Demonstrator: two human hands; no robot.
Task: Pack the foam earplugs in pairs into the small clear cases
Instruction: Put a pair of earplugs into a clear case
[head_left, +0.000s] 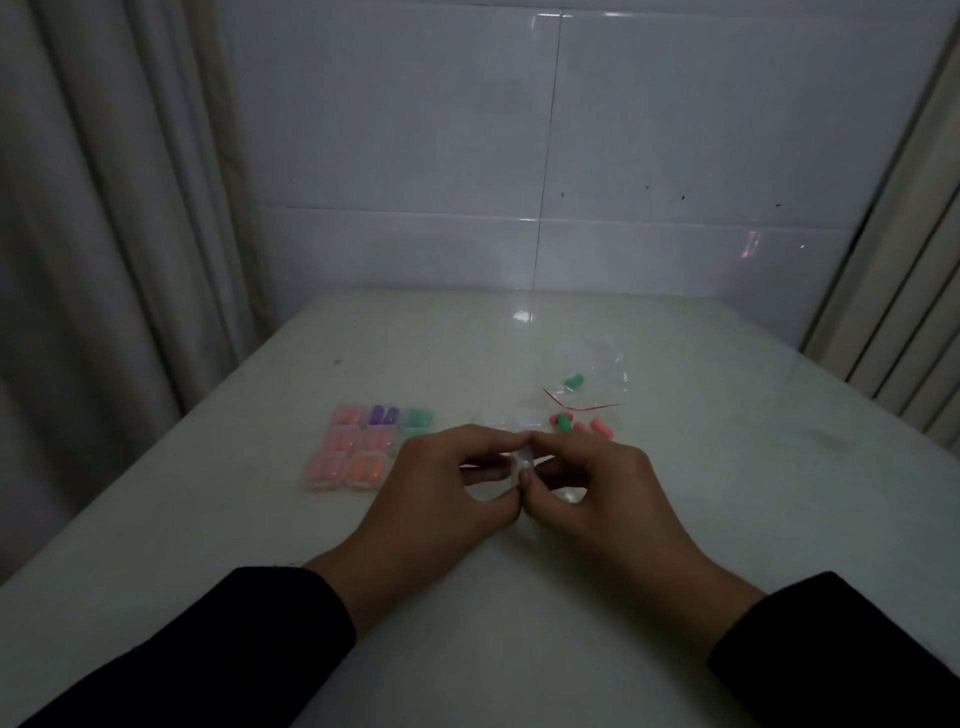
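We pinch one clear case (521, 462) between our left hand (441, 488) and right hand (597, 488), fingertips meeting on it. Four or so loose earplugs (571, 425) lie just beyond the right hand, the nearer one, axes mixed. Eight filled cases (358, 447) sit beyond the left; a bag (597, 374) holds one.

No readable text, labels, numbers — dim frame, nothing legible anywhere.

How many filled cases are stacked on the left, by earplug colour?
Pink cases: 4
Purple case: 1
Green case: 1; a second below it is partly hidden
Orange case: 1
Total: 7 clearly visible
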